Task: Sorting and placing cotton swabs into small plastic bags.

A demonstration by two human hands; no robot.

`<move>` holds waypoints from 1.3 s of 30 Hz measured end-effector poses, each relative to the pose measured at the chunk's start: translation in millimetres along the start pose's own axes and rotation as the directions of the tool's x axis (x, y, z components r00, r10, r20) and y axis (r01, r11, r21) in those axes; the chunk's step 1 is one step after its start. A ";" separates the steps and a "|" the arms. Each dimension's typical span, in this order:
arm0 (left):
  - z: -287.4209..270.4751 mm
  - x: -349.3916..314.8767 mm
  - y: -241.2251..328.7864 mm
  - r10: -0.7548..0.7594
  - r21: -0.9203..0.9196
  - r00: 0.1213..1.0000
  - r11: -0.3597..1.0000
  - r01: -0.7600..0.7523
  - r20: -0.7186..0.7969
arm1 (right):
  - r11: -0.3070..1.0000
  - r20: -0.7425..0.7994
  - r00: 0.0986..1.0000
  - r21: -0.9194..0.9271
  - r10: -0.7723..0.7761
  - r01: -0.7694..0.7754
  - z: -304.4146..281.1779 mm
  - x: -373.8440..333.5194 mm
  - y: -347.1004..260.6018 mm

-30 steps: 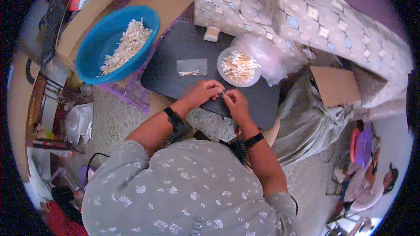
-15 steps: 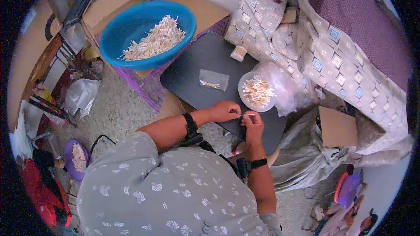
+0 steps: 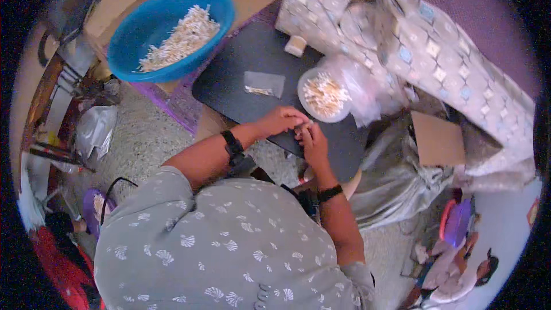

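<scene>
My left hand [image 3: 284, 119] and my right hand [image 3: 311, 139] meet over the near edge of the dark tabletop [image 3: 229, 83]. Both are closed in a pinch, fingertips nearly touching. A cotton swab [image 3: 310, 121] is between them, mostly hidden by the fingers; only a small pale tip shows. Just beyond the right hand stands a white round tub [image 3: 305, 102] full of loose cotton swabs [image 3: 326, 94]. Left of it lies a clear plastic bag [image 3: 268, 82] with a few swabs at its near edge. A bundle of swabs [image 3: 295, 46] sits at the far edge.
A big blue basin [image 3: 129, 43] heaped with swabs rests on cardboard at the far left. Crumpled clear plastic [image 3: 361, 92] lies right of the tub. A patterned cloth-covered seat [image 3: 413, 34] borders the right. Other people [image 3: 456, 275] sit at the lower right.
The whole view has shifted, so the table appears higher and farther left. My hands have come closer together, and the swab between them shows less than before.
</scene>
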State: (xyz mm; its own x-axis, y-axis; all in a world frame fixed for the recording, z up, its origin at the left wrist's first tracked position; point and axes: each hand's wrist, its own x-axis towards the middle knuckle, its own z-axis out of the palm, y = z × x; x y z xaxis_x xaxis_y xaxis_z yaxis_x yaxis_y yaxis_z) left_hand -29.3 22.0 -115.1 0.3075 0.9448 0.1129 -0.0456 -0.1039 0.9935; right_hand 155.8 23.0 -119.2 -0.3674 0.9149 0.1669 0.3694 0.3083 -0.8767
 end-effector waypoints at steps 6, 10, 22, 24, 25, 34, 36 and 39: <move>-0.9 3.2 -1.3 -0.153 -0.138 0.988 0.979 0.149 -0.017 | 0.998 0.043 0.998 -0.031 0.051 -0.050 0.5 -0.8 -6.4; -2.2 2.3 2.4 -0.200 -0.111 0.980 0.973 0.201 0.017 | 0.999 0.025 0.999 -0.014 0.039 -0.039 -0.2 -2.6 -11.4; -1.8 0.4 8.9 -0.182 -0.086 0.982 0.980 0.177 -0.057 | 0.997 -0.011 0.998 -0.042 -0.060 0.059 3.2 -3.2 -12.7; -1.3 -0.8 9.7 -0.185 -0.081 0.980 0.980 0.179 -0.069 | 0.998 -0.013 0.999 -0.019 -0.051 0.051 3.6 -2.2 -9.9; -0.6 -1.3 11.9 -0.188 -0.081 0.978 0.980 0.181 -0.086 | 0.999 -0.008 0.999 0.001 -0.044 0.044 3.5 -2.3 -8.2; 4.4 -2.7 23.7 -0.181 -0.034 0.983 0.983 0.180 -0.030 | 0.999 0.003 1.000 -0.016 0.029 -0.028 -0.3 -2.6 -15.8; -0.1 -1.2 12.5 -0.158 -0.100 0.986 0.983 0.152 -0.059 | 0.999 -0.003 0.999 0.012 0.042 -0.042 -0.5 -2.5 -19.3; -2.2 0.1 1.7 -0.142 -0.263 0.982 0.959 0.106 -0.121 | 0.998 -0.029 0.999 0.047 0.041 -0.040 -0.2 -1.3 -15.4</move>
State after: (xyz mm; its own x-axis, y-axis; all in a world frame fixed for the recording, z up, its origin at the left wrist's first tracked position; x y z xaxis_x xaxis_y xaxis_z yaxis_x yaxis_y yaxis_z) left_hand -31.4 22.5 -113.4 0.1932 0.9807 -0.0311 -0.2616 0.0820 0.9617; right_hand 150.8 17.1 -105.8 -0.3267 0.9341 0.1441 0.3435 0.2594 -0.9026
